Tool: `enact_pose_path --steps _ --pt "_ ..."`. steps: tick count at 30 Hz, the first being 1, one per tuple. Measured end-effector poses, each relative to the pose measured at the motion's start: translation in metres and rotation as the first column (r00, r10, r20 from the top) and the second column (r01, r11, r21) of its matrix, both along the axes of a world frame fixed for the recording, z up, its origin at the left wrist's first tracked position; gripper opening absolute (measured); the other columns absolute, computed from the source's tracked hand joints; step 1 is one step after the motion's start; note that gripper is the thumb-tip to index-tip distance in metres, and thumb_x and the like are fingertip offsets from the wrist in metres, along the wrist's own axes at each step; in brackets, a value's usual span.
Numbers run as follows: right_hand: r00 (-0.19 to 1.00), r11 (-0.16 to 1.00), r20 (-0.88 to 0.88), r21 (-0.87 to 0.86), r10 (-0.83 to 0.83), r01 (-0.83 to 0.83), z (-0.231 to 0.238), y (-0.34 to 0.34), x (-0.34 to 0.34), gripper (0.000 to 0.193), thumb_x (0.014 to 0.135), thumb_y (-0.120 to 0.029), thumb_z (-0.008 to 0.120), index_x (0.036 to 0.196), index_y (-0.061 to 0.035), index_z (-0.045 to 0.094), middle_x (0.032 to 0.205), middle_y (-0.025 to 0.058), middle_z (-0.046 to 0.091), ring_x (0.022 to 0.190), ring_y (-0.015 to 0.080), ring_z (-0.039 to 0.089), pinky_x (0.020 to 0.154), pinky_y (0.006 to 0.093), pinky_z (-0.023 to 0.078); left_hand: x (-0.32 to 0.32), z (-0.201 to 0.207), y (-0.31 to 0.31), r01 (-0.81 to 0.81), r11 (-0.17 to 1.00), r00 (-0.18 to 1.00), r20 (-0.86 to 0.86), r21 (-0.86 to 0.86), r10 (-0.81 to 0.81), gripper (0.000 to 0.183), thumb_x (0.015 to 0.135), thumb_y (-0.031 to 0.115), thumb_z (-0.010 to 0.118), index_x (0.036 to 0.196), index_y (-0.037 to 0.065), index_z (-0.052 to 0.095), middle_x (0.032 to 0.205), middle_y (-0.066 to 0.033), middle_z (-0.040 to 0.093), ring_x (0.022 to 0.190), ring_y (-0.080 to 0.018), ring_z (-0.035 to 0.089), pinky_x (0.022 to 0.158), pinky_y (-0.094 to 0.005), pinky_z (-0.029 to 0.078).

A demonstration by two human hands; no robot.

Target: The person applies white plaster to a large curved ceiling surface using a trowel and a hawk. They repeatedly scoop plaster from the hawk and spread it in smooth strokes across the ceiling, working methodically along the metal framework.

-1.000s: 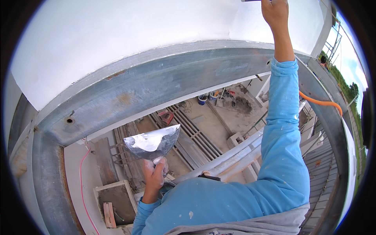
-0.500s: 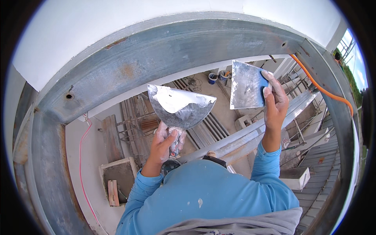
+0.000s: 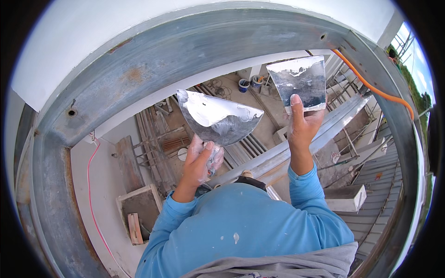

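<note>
My left hand is closed round the handle of a wide, half-round putty knife. White putty lies thick along its straight far edge. To the right, my right hand grips a flat, four-sided scraper blade by its near edge, thumb on top. A band of white putty coats the scraper's far edge, and the metal below is smeared grey. The two tools are apart, both held up in front of my chest. White residue covers the fingers of my left hand.
A grey steel beam frame with rust spots curves around me. An orange hose hangs at the right, a pink cord at the left. Far below are two buckets, stacked metal lengths, a mortar trough and a white box.
My right hand has turned the scraper, so its putty-coated edge now points away from me, and moved slightly left. The putty knife in my left hand has shifted a little right and tilted.
</note>
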State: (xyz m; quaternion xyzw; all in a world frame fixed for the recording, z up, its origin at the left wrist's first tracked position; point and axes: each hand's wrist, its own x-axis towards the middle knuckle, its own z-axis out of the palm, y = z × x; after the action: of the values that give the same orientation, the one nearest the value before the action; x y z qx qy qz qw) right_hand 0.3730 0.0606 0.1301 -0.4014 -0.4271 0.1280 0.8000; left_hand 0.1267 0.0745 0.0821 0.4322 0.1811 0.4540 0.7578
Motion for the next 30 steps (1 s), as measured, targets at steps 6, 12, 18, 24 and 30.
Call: enact_pose_path --steps 6,12,18,24,30 --pt "0.938 0.925 -0.023 0.177 0.345 -0.336 -0.001 -0.012 -0.02 0.046 0.096 -0.011 0.056 0.138 -0.0019 0.039 0.126 0.0152 0.056 0.105 0.0239 0.062 0.088 0.0384 0.051 0.011 0.008 0.007 0.134 0.989 0.99 0.04 0.06 -0.137 0.049 0.105 0.024 0.046 0.147 0.008 0.028 0.082 -0.0029 0.048 0.063 -0.0085 0.042 0.051 -0.0234 0.036" --pt "0.63 0.961 0.768 0.076 0.113 -0.265 0.011 -0.009 -0.017 0.03 0.095 -0.015 0.058 0.119 0.004 0.059 0.116 0.0231 0.06 0.098 0.0307 0.062 0.081 0.0385 0.051 0.004 0.015 0.01 0.242 0.97 0.97 0.01 0.038 -0.242 0.05 0.104 0.024 0.047 0.148 0.008 0.029 0.081 -0.0017 0.047 0.064 -0.009 0.043 0.052 -0.0239 0.038" --pt "0.615 0.997 0.789 -0.052 0.003 0.062 0.054 -0.003 0.021 0.025 0.095 -0.01 0.057 0.115 0.0045 0.062 0.098 0.012 0.066 0.08 0.0178 0.063 0.069 0.0319 0.049 -0.025 0.013 0.013 0.097 0.995 0.993 0.065 0.039 -0.099 0.048 0.104 0.022 0.048 0.147 0.008 0.031 0.081 -0.0029 0.05 0.06 -0.0093 0.044 0.05 -0.0239 0.038" --pt "0.554 0.79 0.719 -0.012 -0.42 0.613 0.184 0.093 0.062 0.032 0.091 -0.025 0.062 0.096 0.0064 0.064 0.083 0.0187 0.065 0.077 0.0303 0.062 0.069 0.0354 0.049 -0.017 0.011 0.005 0.136 0.989 0.986 0.09 0.052 -0.141 0.045 0.104 0.02 0.046 0.144 0.008 0.031 0.078 -0.0045 0.05 0.058 -0.0092 0.044 0.05 -0.0243 0.038" --pt "0.112 0.548 0.801 0.293 -0.588 0.783 0.201 0.186 0.087 0.04 0.087 -0.027 0.059 0.086 0.0123 0.067 0.081 0.0302 0.068 0.08 0.0437 0.068 0.078 0.0483 0.055 -0.019 0.012 -0.005 0.139 0.985 0.985 0.092 0.098 -0.148 0.045 0.104 0.02 0.044 0.145 0.008 0.03 0.075 -0.0045 0.049 0.057 -0.0091 0.043 0.05 -0.0242 0.038"
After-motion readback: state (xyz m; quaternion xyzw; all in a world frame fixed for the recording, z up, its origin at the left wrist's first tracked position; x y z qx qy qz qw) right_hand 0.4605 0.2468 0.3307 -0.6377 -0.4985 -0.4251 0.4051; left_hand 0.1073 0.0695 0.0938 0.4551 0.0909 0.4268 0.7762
